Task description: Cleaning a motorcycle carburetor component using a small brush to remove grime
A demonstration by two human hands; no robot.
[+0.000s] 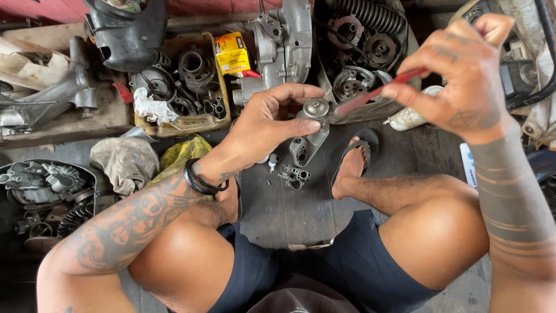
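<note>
Head view, left arm: tattooed forearm up from lower left, black bands at wrist, palm turned down over the work.
Left hand [263, 122]: fingers curled, thumb and fingertips pinching the metal carburetor part [311, 132] by its upper end.
Right arm: forearm with grey band tattoos rising along right edge, wrist bent inward.
Right hand [463, 75]: fingers pressed together around the red-handled screwdriver [376, 91], gripped near the handle end.
Screwdriver: slanted down-left, tip at the round cap on top of the part.
Carburetor part: grey cast metal, round cap above, flat plate with oval holes hanging below; held in the air above the dark floor board [284, 203], between the knees.
Below it: small grey carburetor body [295, 175] lying on the board, near the sandalled foot [353, 162].
Behind: yellow tray [174, 124] of engine parts, yellow box [231, 53], crumpled rag [124, 162] at left.
</note>
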